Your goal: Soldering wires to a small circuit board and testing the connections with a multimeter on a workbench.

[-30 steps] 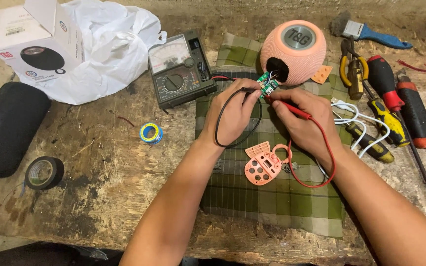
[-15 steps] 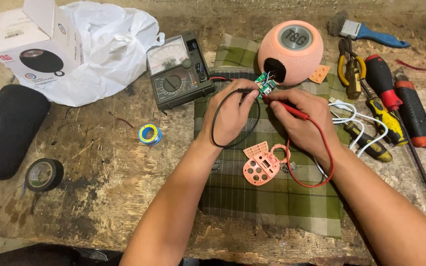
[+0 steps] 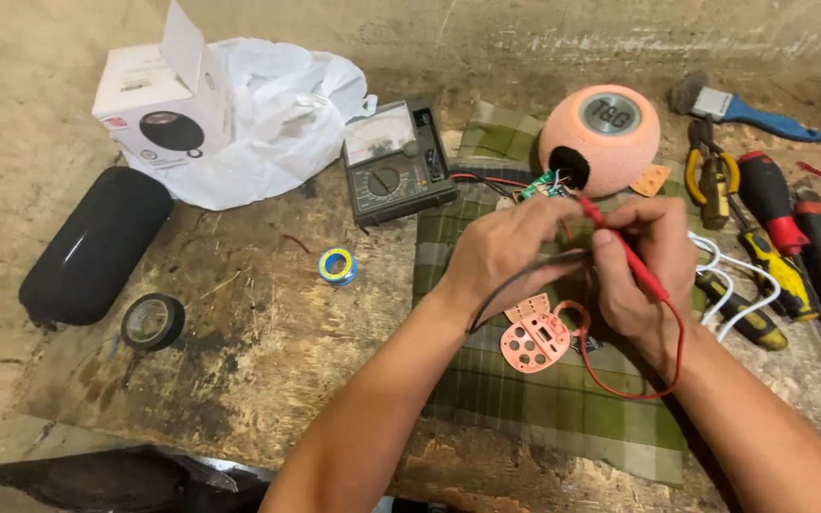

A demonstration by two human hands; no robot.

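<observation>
Rough, stained plywood is my bench [image 3: 239, 313], with a green plaid cloth [image 3: 563, 399] spread under the work. From the head camera, my left hand [image 3: 505, 252] pinches the black probe lead [image 3: 525, 280] and my right hand [image 3: 643, 261] pinches the red probe [image 3: 624, 247], both tips aimed at the small green circuit board [image 3: 545, 185] hanging out of the round pink speaker [image 3: 601, 138]. I judge the tips sit close together, so a slip could bridge them across the board. The red lead [image 3: 639, 380] loops near the loose pink faceplate [image 3: 536, 340] and could drag it. The analog multimeter [image 3: 396, 161] sits just behind the cloth; a tug on the leads might shift it.
</observation>
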